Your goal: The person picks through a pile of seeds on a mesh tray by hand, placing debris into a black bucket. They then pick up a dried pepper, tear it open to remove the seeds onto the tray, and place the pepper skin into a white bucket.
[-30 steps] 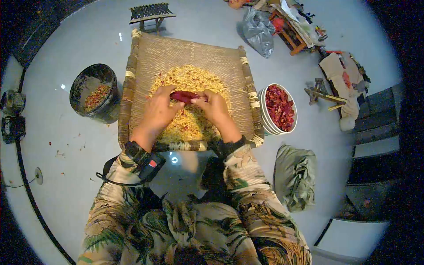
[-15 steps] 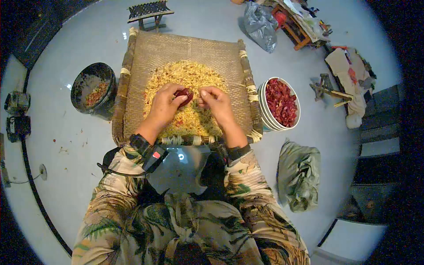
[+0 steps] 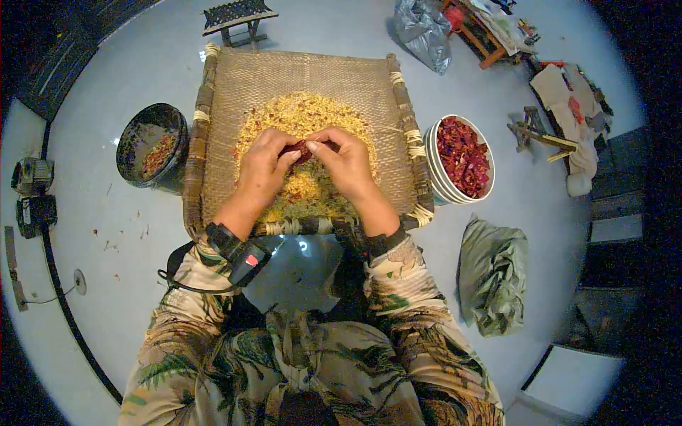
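Observation:
Between my hands is a dark red dried chili pepper (image 3: pixel 301 151), partly covered by the fingers. My left hand (image 3: pixel 263 165) is closed around its left side. My right hand (image 3: pixel 347 165) pinches its right end with thumb and fingers, so the fingertips of both hands nearly meet. Below them, yellow seeds mixed with red flecks (image 3: pixel 305 106) lie heaped on a woven tray (image 3: pixel 305 67) with a wooden frame. White buckets stacked together, the top one full of dried red chili pieces (image 3: pixel 464 157), stand right of the tray.
Left of the tray stands a black bucket (image 3: pixel 131 153) with some chili bits and seeds inside. A green-grey sack (image 3: pixel 492 277) lies on the floor at the right. A small woven stool (image 3: pixel 240 15) and a grey plastic bag (image 3: pixel 424 35) are beyond the tray.
My right hand has moved left from beside the chili onto it, and now both hands grip it. The view has shifted slightly.

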{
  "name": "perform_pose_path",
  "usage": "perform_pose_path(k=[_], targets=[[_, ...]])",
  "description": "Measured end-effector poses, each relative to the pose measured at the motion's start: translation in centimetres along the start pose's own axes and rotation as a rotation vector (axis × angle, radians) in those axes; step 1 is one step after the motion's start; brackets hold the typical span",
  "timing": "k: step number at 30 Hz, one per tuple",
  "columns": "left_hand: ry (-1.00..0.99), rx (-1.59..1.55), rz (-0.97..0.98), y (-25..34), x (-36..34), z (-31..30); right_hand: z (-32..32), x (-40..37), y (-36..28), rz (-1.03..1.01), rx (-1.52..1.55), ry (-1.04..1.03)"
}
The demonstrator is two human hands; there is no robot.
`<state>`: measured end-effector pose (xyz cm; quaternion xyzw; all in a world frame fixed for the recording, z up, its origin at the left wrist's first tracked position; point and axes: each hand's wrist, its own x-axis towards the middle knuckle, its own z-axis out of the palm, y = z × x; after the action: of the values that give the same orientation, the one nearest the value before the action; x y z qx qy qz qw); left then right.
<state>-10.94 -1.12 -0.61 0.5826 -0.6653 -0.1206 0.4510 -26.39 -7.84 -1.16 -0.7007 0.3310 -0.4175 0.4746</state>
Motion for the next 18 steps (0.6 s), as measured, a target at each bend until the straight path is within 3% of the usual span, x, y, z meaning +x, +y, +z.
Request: perform_pose_path(k=[5, 8, 18], targets=[[0.088, -0.018, 0.002, 0.9, 0.3, -0.1, 0.3, 0.5, 0.5, 0.079, 0.050, 0.135], [0.096, 0.111, 0.109, 0.1, 0.3, 0.5, 0.5, 0.6, -0.2, 0.084, 0.037, 0.130], [0.047, -0.140, -0.083, -0.6, -0.1, 1.0, 1.0, 0.5, 0.2, -0.006, -0.009, 0.081]])
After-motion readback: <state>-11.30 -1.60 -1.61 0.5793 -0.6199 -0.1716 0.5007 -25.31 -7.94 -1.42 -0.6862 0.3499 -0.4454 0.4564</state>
